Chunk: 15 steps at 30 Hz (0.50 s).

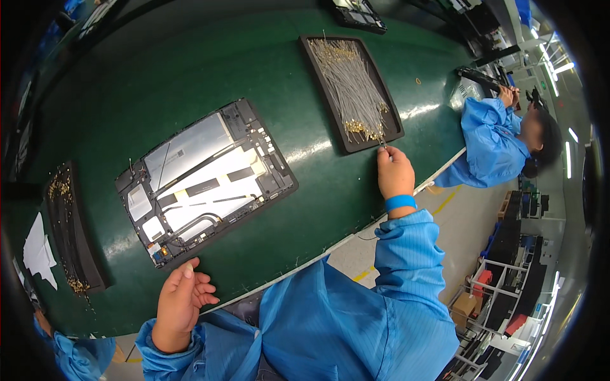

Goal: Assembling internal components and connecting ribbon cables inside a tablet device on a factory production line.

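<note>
My right hand (396, 173), with a blue band at its wrist, is at the near corner of a black tray (332, 101). Its thumb and forefinger pinch the end of a thin grey cable at the tray's rim. Many such grey cables (349, 82) with gold-coloured connector ends lie bundled in that tray. An opened tablet (210, 184) rests on the green table, its silver battery, white panels and black boards exposed. Beside its near left corner, my left hand (181, 301) is open and holds nothing, fingers loosely bent and apart.
A second black tray (73, 235) of dark cables lies at the left, beside white paper (39, 251). Another opened device (359, 14) sits at the far edge. Co-workers in blue are at the right (492, 140) and lower left (79, 355).
</note>
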Available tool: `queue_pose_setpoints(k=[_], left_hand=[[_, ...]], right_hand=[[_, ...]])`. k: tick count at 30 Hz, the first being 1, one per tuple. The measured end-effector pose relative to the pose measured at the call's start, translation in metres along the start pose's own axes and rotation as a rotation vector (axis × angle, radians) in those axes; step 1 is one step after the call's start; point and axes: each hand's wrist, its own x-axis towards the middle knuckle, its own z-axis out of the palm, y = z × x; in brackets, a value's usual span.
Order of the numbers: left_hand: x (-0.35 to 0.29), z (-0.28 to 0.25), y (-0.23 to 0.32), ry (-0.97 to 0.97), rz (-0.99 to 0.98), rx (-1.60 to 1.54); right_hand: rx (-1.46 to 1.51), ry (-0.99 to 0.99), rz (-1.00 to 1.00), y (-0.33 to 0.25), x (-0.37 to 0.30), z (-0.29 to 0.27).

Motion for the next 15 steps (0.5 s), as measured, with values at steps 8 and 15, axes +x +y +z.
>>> queue_pose_setpoints(k=[8, 15], left_hand=[[-0.001, 0.005, -0.001, 0.036, 0.032, 0.028], [-0.006, 0.010, -0.003, 0.043, 0.119, 0.179]], right_hand=[[0.083, -0.035, -0.014, -0.005, -0.004, -0.006], [0.438, 0.045, -0.043, -0.042, -0.030, -0.030]])
